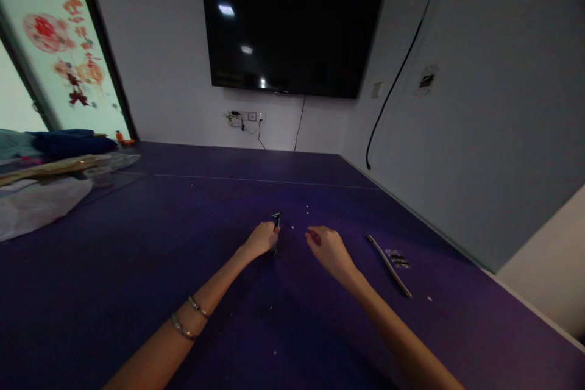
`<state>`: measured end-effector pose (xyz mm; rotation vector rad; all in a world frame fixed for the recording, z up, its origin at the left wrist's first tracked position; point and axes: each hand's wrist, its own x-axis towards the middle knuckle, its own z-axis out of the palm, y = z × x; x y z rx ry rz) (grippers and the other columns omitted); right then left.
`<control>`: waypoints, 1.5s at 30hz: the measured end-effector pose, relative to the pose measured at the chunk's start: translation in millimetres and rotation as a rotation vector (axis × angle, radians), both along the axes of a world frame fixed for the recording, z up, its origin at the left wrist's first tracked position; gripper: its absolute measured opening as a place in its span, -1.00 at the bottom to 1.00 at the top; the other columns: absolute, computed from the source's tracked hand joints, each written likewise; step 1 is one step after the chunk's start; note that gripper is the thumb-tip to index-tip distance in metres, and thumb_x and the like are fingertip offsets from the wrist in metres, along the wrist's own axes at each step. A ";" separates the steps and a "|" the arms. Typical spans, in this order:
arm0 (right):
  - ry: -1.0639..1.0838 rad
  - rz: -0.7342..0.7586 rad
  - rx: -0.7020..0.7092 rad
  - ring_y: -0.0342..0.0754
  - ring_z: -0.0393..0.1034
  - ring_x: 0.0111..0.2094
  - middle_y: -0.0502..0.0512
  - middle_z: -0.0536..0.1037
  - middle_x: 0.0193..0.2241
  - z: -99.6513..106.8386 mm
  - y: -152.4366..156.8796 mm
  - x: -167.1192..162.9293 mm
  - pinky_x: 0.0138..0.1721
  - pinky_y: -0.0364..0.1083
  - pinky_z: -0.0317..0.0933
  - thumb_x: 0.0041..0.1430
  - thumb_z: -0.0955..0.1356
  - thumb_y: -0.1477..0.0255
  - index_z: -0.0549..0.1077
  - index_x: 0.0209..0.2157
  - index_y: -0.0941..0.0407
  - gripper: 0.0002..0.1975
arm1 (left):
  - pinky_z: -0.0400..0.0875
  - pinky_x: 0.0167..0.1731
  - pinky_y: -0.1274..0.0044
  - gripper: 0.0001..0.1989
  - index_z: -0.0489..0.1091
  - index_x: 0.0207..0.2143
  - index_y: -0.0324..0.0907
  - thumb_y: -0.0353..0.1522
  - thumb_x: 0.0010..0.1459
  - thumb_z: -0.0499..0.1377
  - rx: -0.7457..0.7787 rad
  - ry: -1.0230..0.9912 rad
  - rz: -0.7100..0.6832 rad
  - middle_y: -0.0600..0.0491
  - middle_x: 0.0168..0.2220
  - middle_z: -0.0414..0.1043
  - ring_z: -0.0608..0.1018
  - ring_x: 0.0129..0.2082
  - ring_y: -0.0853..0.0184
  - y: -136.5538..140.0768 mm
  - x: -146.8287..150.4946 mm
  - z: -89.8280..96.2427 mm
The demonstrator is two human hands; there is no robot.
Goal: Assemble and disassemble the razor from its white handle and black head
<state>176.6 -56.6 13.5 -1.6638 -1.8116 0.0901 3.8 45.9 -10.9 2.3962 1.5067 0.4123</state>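
My left hand (264,237) is closed around the handle of a dark razor (276,217), whose small crosswise head points up and away from me. The lower end of its handle shows below my fingers, just over the purple tabletop (205,268). To the right, apart from the razor, is my right hand (329,247), its fingers curled in toward the thumb. Whatever lies between those fingertips, if anything, is hidden. Tiny white bits (293,227) lie on the surface between and beyond my hands.
Right of my right arm lie a thin, curved beige strip (388,265) and a clear packet with dark pieces (397,258). Plastic sheeting (46,204) and folded blue cloth (73,142) are at the far left. A black cable (395,82) hangs along the right wall.
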 end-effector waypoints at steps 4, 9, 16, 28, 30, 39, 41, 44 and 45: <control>0.068 -0.051 -0.025 -0.07 0.46 -0.36 0.16 0.58 -0.32 2.0 7.2 19.8 -0.30 -0.18 0.25 0.09 0.23 0.42 0.50 -0.17 0.20 -0.68 | 0.30 -0.37 0.49 -0.63 0.45 -0.36 -0.29 -0.28 0.17 -0.10 -0.034 0.086 -0.008 -0.21 -0.33 0.49 0.54 -0.32 0.18 3.7 -10.0 -7.6; 0.085 -0.104 -0.073 -0.05 0.47 -0.32 0.16 0.58 -0.32 0.4 11.3 34.3 -0.27 -0.18 0.26 0.08 0.24 0.44 0.50 -0.17 0.20 -0.69 | 0.34 -0.35 0.39 -0.59 0.45 -0.30 -0.30 -0.26 0.17 -0.13 -0.008 0.176 0.011 -0.29 -0.28 0.47 0.54 -0.28 0.06 -1.9 -9.1 -16.1; 0.064 -0.120 -0.105 -0.03 0.47 -0.26 0.16 0.58 -0.28 -2.3 13.2 40.6 -0.21 -0.17 0.25 0.04 0.24 0.49 0.51 -0.19 0.18 -0.69 | 0.33 -0.25 0.32 -0.59 0.45 -0.31 -0.28 -0.26 0.17 -0.13 0.077 0.229 0.009 -0.26 -0.24 0.47 0.51 -0.21 0.03 -7.2 -5.1 -18.4; 0.024 -0.132 -0.103 -0.04 0.47 -0.26 0.14 0.58 -0.29 0.7 10.6 55.7 -0.22 -0.19 0.23 0.04 0.23 0.48 0.54 -0.24 0.15 -0.70 | 0.34 -0.26 0.32 -0.59 0.44 -0.29 -0.29 -0.26 0.19 -0.14 0.102 0.258 -0.017 -0.27 -0.25 0.47 0.52 -0.23 0.05 -8.3 -8.0 -12.3; 0.021 -0.147 -0.105 -0.04 0.47 -0.27 0.13 0.58 -0.30 2.1 9.7 64.3 -0.23 -0.19 0.24 0.04 0.24 0.47 0.54 -0.26 0.15 -0.71 | 0.35 -0.27 0.32 -0.58 0.44 -0.29 -0.30 -0.27 0.19 -0.14 0.097 0.265 -0.020 -0.29 -0.25 0.46 0.52 -0.23 0.04 -7.5 -8.1 -11.1; -0.048 -0.334 -0.212 -0.03 0.47 -0.40 0.17 0.59 -0.40 -11.0 -17.1 139.4 -0.44 -0.20 0.21 0.03 0.24 0.45 0.54 -0.30 0.20 -0.72 | 0.36 -0.25 0.31 -0.56 0.46 -0.26 -0.29 -0.22 0.19 -0.14 0.079 0.288 0.002 -0.24 -0.24 0.48 0.52 -0.21 0.05 -8.2 -7.7 -6.4; -0.136 -0.378 -0.260 0.00 0.47 -0.41 0.19 0.58 -0.43 -15.1 -28.0 157.1 -0.48 -0.19 0.16 0.03 0.24 0.42 0.54 -0.35 0.20 -0.74 | 0.37 -0.25 0.31 -0.54 0.46 -0.27 -0.28 -0.15 0.15 -0.11 0.069 0.298 0.023 -0.23 -0.25 0.48 0.52 -0.21 0.05 -10.0 -8.7 -2.4; -0.252 -0.408 -0.371 0.04 0.47 -0.44 0.21 0.56 -0.52 -21.3 -42.2 179.2 -0.52 -0.18 0.10 0.01 0.26 0.36 0.52 -0.48 0.18 -0.75 | 0.38 -0.26 0.35 -0.55 0.45 -0.25 -0.24 -0.10 0.08 -0.03 0.023 0.324 0.050 -0.19 -0.22 0.48 0.51 -0.20 0.07 -13.4 -10.3 3.8; -0.276 -0.410 -0.403 0.04 0.46 -0.44 0.21 0.55 -0.53 -23.3 -45.8 184.6 -0.53 -0.18 0.09 0.01 0.26 0.33 0.51 -0.50 0.17 -0.75 | 0.38 -0.26 0.36 -0.57 0.45 -0.24 -0.23 -0.11 0.06 -0.01 0.005 0.331 0.056 -0.18 -0.22 0.48 0.51 -0.19 0.07 -14.6 -10.8 5.2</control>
